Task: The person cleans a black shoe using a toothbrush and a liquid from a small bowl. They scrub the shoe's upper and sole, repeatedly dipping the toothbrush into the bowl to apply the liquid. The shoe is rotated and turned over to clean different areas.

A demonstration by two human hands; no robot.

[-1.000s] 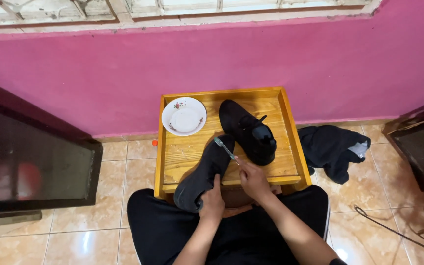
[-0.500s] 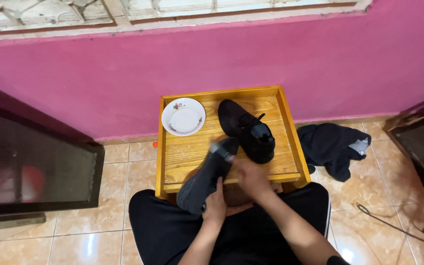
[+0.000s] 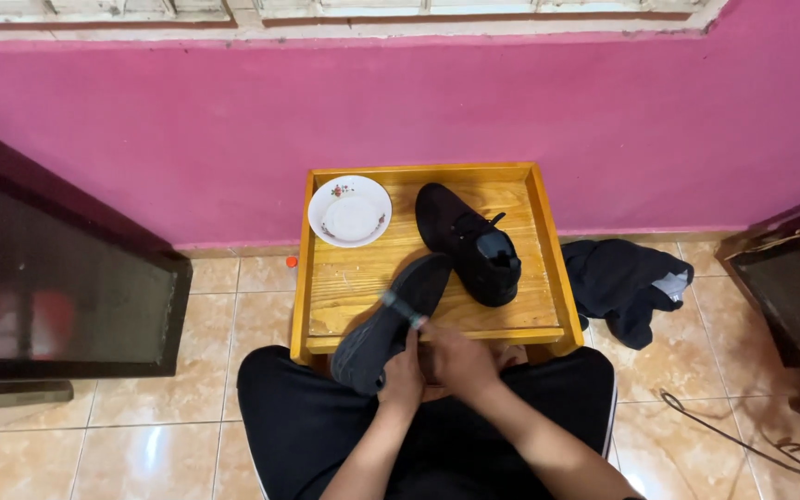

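Observation:
I sit in black trousers facing a low wooden tray table (image 3: 300, 287). My left hand (image 3: 404, 378) grips a black shoe (image 3: 383, 322) from below, tilted with its sole up, toe over the table's front edge. My right hand (image 3: 456, 357) is closed on a small grey brush-like tool (image 3: 401, 306) whose tip lies on the sole. A second black shoe (image 3: 470, 243) stands on the table to the right. At the table's back left corner rests a white plate with a floral rim (image 3: 351, 210).
A pink wall rises behind the table. A dark glass-fronted cabinet (image 3: 48, 278) stands to the left, dark furniture (image 3: 789, 278) to the right. On the tiled floor are a crumpled black cloth (image 3: 627, 282), a thin cable (image 3: 733, 435) and a small orange cap (image 3: 291, 261).
My right hand has drawn the tool down along the sole toward me. The held shoe has shifted slightly; the shoe on the table and the plate stay put.

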